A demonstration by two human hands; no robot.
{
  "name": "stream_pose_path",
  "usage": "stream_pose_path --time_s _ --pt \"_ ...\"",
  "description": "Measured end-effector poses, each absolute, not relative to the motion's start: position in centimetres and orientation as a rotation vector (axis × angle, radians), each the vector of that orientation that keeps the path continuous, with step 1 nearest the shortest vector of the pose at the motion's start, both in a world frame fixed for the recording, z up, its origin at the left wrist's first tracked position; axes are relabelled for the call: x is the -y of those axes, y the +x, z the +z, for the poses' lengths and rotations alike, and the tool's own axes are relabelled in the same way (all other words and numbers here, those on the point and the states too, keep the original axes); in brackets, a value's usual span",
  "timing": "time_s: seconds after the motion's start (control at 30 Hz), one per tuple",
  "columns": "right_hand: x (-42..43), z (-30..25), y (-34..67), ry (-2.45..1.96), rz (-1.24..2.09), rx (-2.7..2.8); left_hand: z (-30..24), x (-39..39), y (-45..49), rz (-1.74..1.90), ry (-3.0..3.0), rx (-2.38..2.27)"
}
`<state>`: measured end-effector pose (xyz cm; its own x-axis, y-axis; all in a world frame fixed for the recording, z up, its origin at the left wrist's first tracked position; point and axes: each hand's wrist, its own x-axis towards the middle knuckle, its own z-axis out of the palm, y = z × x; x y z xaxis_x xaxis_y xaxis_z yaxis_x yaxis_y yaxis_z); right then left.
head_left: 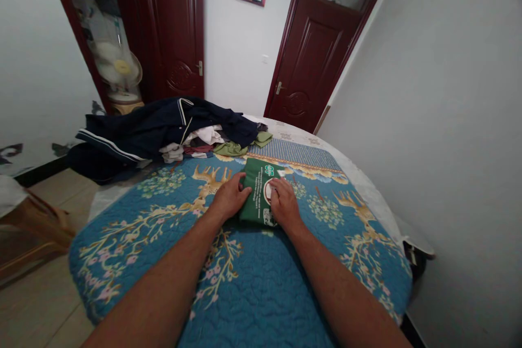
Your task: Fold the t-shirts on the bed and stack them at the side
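Both left hand (229, 197) and right hand (285, 205) on cloth (253, 196), likely smoothing; can't tell if fingers pinch; next needs even pressure.

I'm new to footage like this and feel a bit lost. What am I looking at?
There's no machine here: you see a person's own bare arms. The single picture comes from a camera worn on their head, looking forward and down, so it roughly shows their view. A blue quilted cover lies over the table, with a heap of clothes at the far left. The left hand and right hand rest on opposite sides of a green printed bundle, apparently folded cloth; whether either grips it is unclear.
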<state>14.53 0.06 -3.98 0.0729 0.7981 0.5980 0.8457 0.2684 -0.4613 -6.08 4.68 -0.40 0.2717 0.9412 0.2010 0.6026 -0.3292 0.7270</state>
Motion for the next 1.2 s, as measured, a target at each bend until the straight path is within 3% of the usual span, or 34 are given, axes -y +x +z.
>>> stream_pose_path --time_s 0.2,0.53,0.63,0.8,1.0,1.2 --pt "-0.1 -3.5 15.0 -1.494 -0.083 1.791 -0.4 -4.0 -5.2 1.069 2.055 -1.298" --pt "1.5 -3.4 14.1 -1.774 -0.154 1.966 -0.6 -4.8 -7.7 0.469 2.134 -1.649" --pt "1.8 -3.2 13.5 -1.782 -0.16 1.968 0.6 -4.1 -7.0 0.624 2.272 -1.736" --pt "1.9 -3.1 13.1 -1.783 -0.159 1.953 1.3 -4.1 -4.2 0.901 2.544 -1.26" --pt "2.0 -3.2 13.3 -1.79 -0.085 1.963 -1.5 -6.1 -1.4 0.581 2.587 -1.43" --pt "1.8 -1.8 14.0 -1.794 0.07 1.979 -2.0 -6.7 -1.7 0.493 2.556 -1.539"
